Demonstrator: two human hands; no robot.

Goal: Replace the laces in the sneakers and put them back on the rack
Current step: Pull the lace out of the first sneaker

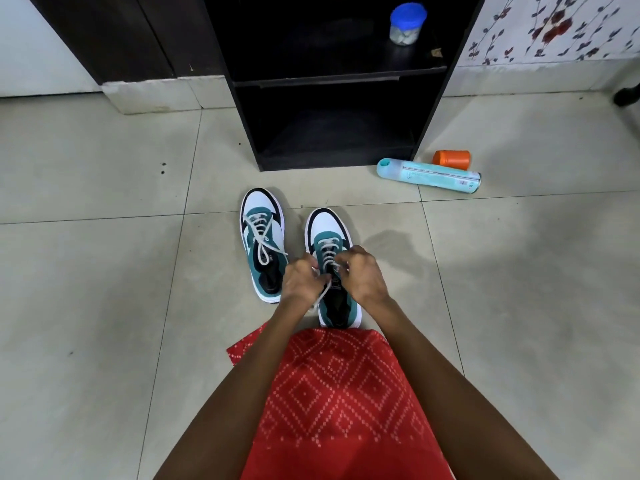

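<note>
Two teal, white and black sneakers stand side by side on the tiled floor, toes pointing away from me. The left sneaker [262,244] has its grey lace tied in a bow. Over the tongue of the right sneaker [329,237], my left hand [300,280] and my right hand [360,271] each pinch part of its grey lace [328,252]. One loose lace end trails down below my left hand. The black rack [332,81] stands just beyond the shoes, with both of its dark shelves open toward me.
A blue-lidded jar [407,24] sits on the rack's upper shelf. To the right of the rack, a pale teal spray can [429,174] lies on the floor beside an orange cap [452,159]. My red patterned garment [339,393] covers the near foreground.
</note>
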